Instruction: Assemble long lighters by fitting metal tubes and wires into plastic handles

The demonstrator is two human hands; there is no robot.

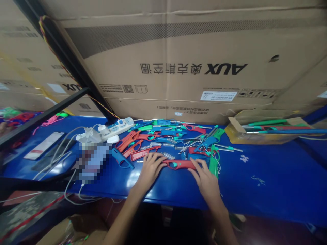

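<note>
Between my two hands lies a red gas lighter [182,164] with a green trigger, level just over the blue table. My left hand [152,166] has its fingers closed on the lighter's left end, at the nozzle side. With thumb and fingers, my right hand [205,175] grips the handle end. Just beyond are loose lighter parts: red handle shells [145,153], a blue handle shell [122,158], clear tubes [168,156] and a green handle piece [214,166] beside my right hand. Thin white wires trail among the parts.
A cardboard tray [237,133] at right holds several long lighters. To the left are a white power strip [120,127] with plugs and cables, and a phone [44,145]. Large cartons [178,44] stand behind the blue table [281,190]. A black metal frame [58,54] rises at left.
</note>
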